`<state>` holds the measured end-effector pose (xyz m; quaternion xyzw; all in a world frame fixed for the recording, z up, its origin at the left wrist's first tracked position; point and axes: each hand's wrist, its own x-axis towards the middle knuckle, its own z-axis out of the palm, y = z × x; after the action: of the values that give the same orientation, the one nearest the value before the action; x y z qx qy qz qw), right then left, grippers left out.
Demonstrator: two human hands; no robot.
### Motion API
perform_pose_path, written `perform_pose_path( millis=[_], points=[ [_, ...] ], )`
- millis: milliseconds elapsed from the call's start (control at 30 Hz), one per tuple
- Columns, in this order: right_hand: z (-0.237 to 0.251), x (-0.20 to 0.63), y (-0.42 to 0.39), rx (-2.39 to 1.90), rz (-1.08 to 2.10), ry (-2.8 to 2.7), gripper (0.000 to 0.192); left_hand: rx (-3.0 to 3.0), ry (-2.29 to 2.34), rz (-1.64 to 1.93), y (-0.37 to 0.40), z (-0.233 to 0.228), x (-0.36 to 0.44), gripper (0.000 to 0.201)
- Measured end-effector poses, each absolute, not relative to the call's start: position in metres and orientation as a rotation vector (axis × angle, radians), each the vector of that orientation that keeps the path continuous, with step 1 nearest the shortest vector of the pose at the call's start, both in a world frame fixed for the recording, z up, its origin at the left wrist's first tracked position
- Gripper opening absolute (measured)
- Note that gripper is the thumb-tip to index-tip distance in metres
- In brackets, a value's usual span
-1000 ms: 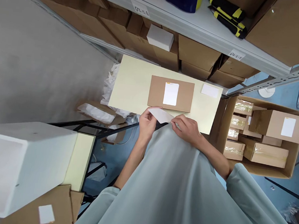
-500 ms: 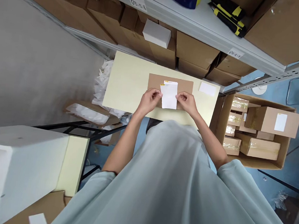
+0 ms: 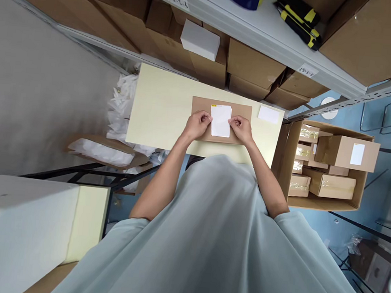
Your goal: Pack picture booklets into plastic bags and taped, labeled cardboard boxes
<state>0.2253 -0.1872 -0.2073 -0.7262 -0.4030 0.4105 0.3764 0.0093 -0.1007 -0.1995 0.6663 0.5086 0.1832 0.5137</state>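
A flat brown cardboard box (image 3: 242, 112) lies on a pale yellow table (image 3: 160, 111). On its top sits a white label (image 3: 220, 120) with a small yellow mark at its upper left corner. My left hand (image 3: 196, 125) pinches the label's left edge and my right hand (image 3: 241, 128) pinches its right edge, both resting on the box. A second white label (image 3: 268, 114) lies on the table to the right of the box.
Shelving with brown boxes (image 3: 255, 64) and a white box (image 3: 199, 41) stands behind the table. An open carton (image 3: 324, 205) of taped parcels sits on the floor at right. White bags (image 3: 119, 107) lie left of the table. A white foam box (image 3: 17, 230) is at lower left.
Both hands carried the white label from the table's near edge up onto the box, over the label that was on it. It now lies flatter and squarer between the fingers.
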Motion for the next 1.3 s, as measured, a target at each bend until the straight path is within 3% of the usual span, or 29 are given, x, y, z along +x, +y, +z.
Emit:
perform_pose_path(
  millis=[600,1000,1100,1167,1300],
  points=[
    [-0.200,0.224,-0.193,-1.889,0.985,-1.104,0.026,1.652,1.268,0.490,-0.104,-0.208,0.014,0.008],
    [-0.193,0.218,-0.194,-2.009,0.857,-1.218,0.012,1.672,1.337,0.463,-0.111,-0.205,0.019,0.007],
    [-0.193,0.220,-0.192,-2.026,0.872,-1.291,0.013,1.742,1.327,0.436,-0.112,-0.208,0.019,0.029],
    [-0.194,0.221,-0.190,-2.044,0.888,-1.372,0.027,1.810,1.325,0.419,-0.112,-0.209,0.018,0.044],
    [-0.196,0.221,-0.183,-2.131,0.872,-1.437,0.035,1.845,1.342,0.378,-0.110,-0.209,0.019,0.050]
  ],
)
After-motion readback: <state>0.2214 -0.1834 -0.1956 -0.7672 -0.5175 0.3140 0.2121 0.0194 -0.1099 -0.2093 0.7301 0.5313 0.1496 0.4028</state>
